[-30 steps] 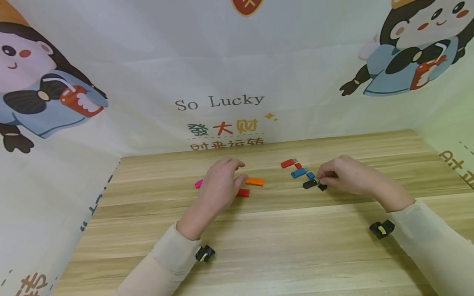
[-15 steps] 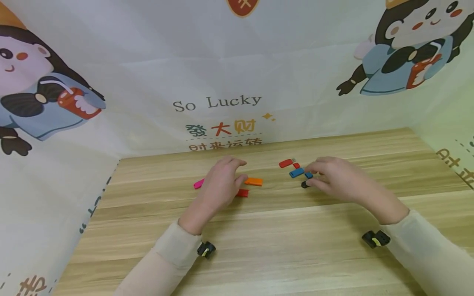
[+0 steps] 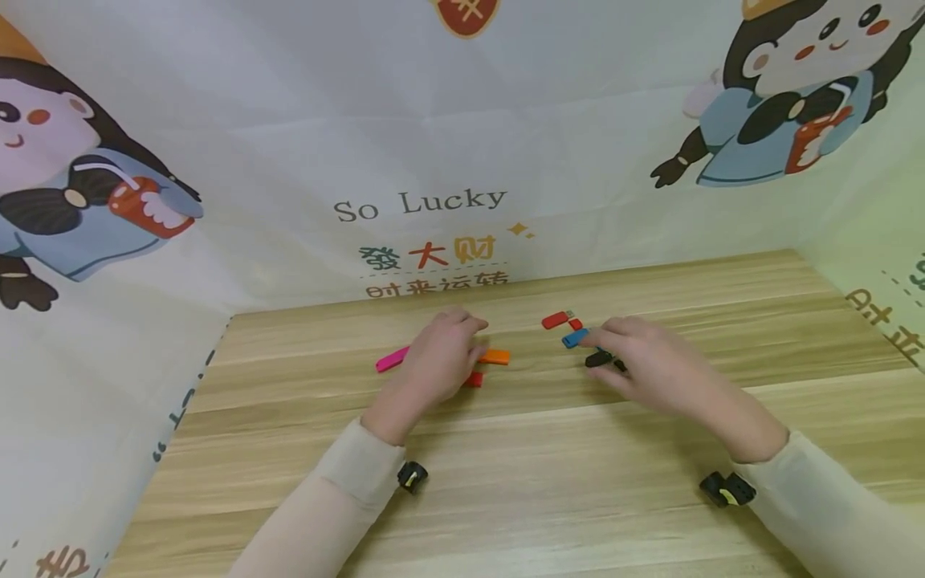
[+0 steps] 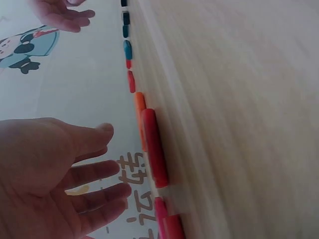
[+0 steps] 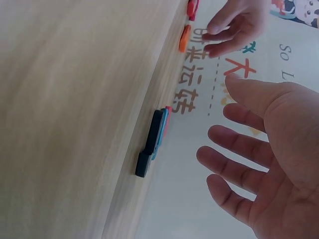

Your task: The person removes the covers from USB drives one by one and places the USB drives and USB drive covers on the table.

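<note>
In the head view my left hand (image 3: 442, 357) hangs above a pink USB stick (image 3: 393, 360), an orange USB stick (image 3: 495, 356) and a red one (image 3: 474, 380). The left wrist view shows its loosely bent fingers apart from the red stick (image 4: 155, 149). My right hand (image 3: 650, 361) hovers over a black USB stick (image 3: 597, 359) and a blue USB stick (image 3: 574, 338), partly covering them. Seen from the right wrist, its fingers are spread and hold nothing; the black stick lies on the table with its black cap (image 5: 143, 165) at one end.
Behind the blue stick lies another red USB stick (image 3: 555, 320), its metal plug bare and a small red cap (image 3: 575, 324) beside it. The wooden table (image 3: 491, 490) meets a printed cloth backdrop (image 3: 289, 160) at the back and sides.
My right hand has left the black cap and shifted left over the black and blue sticks, its fingers loosened. The left hand has drifted slightly right, showing more of the pink stick.
</note>
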`<state>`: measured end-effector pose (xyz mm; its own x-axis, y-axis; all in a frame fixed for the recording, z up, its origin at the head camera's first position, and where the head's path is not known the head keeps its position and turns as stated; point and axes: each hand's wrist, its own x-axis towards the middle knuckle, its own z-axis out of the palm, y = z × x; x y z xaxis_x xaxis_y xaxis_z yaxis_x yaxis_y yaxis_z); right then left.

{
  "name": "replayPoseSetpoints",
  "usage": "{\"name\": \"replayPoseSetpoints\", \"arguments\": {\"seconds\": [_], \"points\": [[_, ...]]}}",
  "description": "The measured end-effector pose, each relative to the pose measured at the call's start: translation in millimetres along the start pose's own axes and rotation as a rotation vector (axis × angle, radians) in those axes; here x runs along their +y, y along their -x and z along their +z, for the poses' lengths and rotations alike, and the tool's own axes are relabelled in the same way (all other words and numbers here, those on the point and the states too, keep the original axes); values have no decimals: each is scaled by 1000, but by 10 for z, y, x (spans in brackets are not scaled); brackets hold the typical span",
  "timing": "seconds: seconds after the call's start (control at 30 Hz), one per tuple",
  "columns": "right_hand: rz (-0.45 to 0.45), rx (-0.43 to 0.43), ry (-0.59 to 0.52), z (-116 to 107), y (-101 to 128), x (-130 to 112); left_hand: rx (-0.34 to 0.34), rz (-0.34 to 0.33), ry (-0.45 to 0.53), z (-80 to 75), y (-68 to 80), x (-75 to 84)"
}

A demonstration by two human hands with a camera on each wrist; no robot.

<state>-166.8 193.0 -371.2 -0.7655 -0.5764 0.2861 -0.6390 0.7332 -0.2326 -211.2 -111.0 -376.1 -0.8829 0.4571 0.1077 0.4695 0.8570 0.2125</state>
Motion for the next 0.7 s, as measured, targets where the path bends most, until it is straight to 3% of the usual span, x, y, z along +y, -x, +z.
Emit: {"name": "replayPoseSetpoints", "arguments": {"seconds": [0.3, 0.7], "points": [[-25, 18, 6, 4, 51, -95, -92, 39, -41, 100, -99, -25], [-37, 22, 22, 38, 89, -139, -161, 30, -102, 132, -151, 13]]}}
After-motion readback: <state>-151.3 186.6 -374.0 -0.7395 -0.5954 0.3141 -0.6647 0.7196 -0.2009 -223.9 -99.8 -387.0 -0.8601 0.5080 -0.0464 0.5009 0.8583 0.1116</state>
